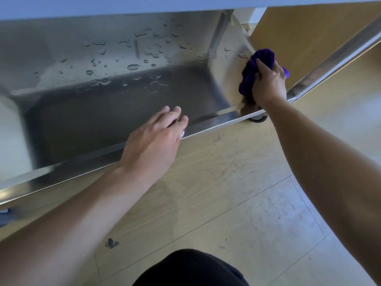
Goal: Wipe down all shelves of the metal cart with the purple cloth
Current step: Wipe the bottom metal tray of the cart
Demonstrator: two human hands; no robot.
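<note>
Bunched purple cloth gripped in right hand against the right end of the wet, droplet-beaded metal shelf, left hand open, fingers resting on shelf's front rim

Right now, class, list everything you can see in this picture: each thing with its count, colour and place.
shelf: one, silver metal, across the upper left
drops: many, clear, on the shelf's far half
cloth: one, purple, bunched at the shelf's right end
wheel: one, grey, under the shelf's right front corner
floor: one, pale wood, below the shelf
stain: one, dark, on the floor near the bottom
panel: one, tan wood, upper right
garment: one, black, bottom edge
left hand: one, fingers straight, resting on the shelf's front rim
right hand: one, gripping the cloth
</note>
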